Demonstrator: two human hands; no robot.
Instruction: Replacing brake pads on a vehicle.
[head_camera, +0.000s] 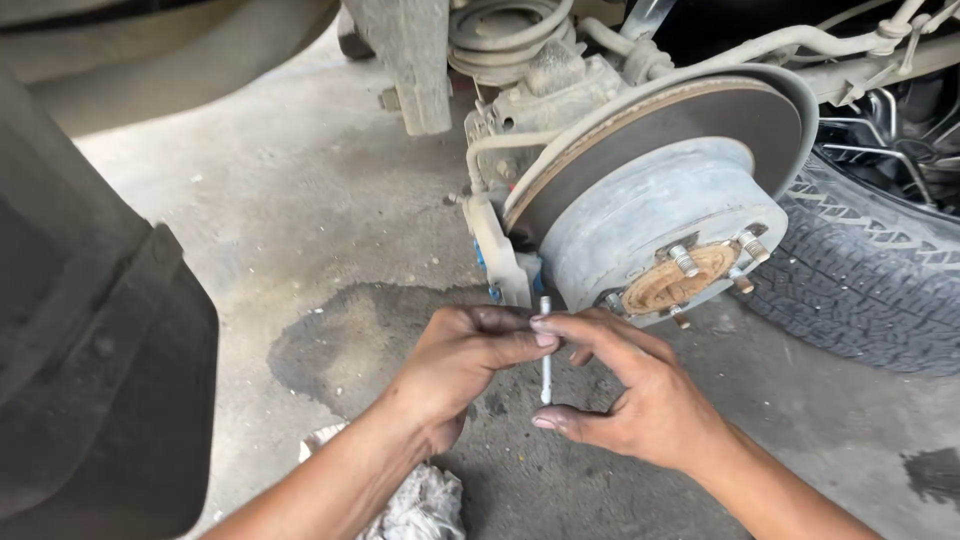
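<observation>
Soft, even daylight, moderately bright. Light falls on the concrete floor (300, 190) left of the brake disc (690, 130), where it looks palest. Dull sheen on the disc face, no hard glare. Deep shade above and right of the disc, under the vehicle. Dark bodywork (100, 380) far left of the disc is underexposed and slightly soft. Disc sharp. Mild wide-angle stretch at the frame edges.

Head camera looking down and forward, up close: grey metal brake disc and hub (665, 215) upper right of frame, stained concrete floor (300, 200) filling the centre.
</observation>
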